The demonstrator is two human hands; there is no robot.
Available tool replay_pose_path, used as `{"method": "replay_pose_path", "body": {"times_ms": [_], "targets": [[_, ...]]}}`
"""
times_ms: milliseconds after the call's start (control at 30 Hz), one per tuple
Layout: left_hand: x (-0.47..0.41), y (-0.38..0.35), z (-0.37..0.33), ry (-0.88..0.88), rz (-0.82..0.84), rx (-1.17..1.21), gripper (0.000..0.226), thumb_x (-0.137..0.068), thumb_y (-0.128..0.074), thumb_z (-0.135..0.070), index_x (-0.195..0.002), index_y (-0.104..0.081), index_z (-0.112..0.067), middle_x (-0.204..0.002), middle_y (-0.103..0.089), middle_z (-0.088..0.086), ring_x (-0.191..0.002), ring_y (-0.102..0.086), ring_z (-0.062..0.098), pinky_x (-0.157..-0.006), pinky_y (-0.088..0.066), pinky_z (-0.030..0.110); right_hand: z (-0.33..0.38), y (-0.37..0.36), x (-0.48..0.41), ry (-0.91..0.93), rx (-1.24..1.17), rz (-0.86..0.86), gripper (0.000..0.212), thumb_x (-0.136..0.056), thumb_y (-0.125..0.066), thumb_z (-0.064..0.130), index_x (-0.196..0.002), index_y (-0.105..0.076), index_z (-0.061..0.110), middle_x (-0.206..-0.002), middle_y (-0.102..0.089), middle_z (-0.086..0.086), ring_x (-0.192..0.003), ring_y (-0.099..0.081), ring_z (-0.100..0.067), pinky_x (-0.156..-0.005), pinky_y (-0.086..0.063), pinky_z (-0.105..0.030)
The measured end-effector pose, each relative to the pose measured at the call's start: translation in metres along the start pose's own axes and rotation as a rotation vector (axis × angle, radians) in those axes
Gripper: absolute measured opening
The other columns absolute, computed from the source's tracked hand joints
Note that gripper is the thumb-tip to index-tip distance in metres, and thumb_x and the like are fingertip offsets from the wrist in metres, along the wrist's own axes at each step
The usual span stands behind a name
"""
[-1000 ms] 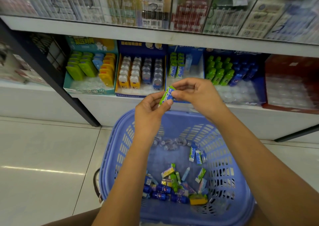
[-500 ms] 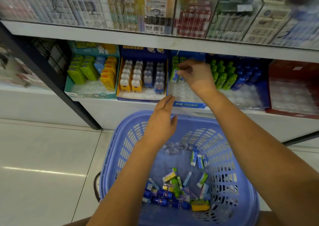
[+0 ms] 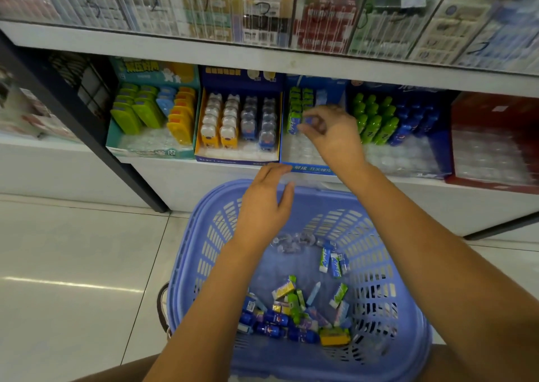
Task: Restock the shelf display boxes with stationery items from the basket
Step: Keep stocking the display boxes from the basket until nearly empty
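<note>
Reaching into the cardboard display box, right hand seemingly pinches a blue packet; left hand, fingers apart, hovers over slotted plastic basket.

Glossy pale floor tiles spread left of the left hand, streaked by reflected light. A white shelf runs above both hands; a dark post slants at their left.
</note>
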State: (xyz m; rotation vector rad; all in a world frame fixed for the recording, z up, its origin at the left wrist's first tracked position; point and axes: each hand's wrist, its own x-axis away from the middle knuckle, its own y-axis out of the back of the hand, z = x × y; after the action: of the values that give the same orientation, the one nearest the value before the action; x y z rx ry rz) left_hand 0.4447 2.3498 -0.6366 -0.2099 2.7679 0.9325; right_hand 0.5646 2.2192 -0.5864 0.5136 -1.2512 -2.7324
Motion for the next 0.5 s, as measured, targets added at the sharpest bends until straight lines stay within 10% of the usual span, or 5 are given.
{"method": "replay_pose_path", "body": {"times_ms": [100, 233, 500], "targets": [[0.017, -0.017, 0.024, 0.134, 0.120, -0.055, 0.019, -0.095, -0.051, -0.017, -0.109, -0.063, -0.010, -0.104, -0.066, 0.009, -0.090, -0.062, 0.022, -0.076, -0.048, 0.028, -0.022, -0.006, 0.053, -0.239, -0.003, 0.120, 0.029, -0.084, -0.067, 0.029, -0.068, -0.059, 0.006, -0.063, -0.061, -0.010, -0.061, -0.061, -0.023, -0.061, -0.048, -0.027], [0.059, -0.057, 0.066, 0.370, 0.817, -0.235, 0.028, -0.097, -0.043, -0.010, -0.120, -0.056, 0.000, -0.120, -0.060, 0.022, -0.110, -0.056, 0.036, -0.087, -0.043, 0.034, -0.069, -0.045, 0.130, -0.518, 0.295, 0.542, 0.044, -0.088, -0.058, 0.027, -0.051, -0.041, 0.011, -0.053, -0.041, -0.008, -0.067, -0.057, -0.029, -0.059, -0.039, -0.030], [0.118, -0.089, 0.115, 0.453, 1.277, -0.354, 0.061, -0.094, -0.044, -0.006, -0.149, -0.023, -0.019, -0.145, -0.040, 0.016, -0.118, -0.050, 0.036, -0.091, -0.045, 0.043, -0.143, -0.122, 0.201, -0.884, 0.389, 0.786, 0.042, -0.099, -0.039, 0.037, -0.071, -0.053, 0.009, -0.072, -0.054, -0.010, -0.081, -0.059, -0.024, -0.082, -0.048, -0.030]]}}
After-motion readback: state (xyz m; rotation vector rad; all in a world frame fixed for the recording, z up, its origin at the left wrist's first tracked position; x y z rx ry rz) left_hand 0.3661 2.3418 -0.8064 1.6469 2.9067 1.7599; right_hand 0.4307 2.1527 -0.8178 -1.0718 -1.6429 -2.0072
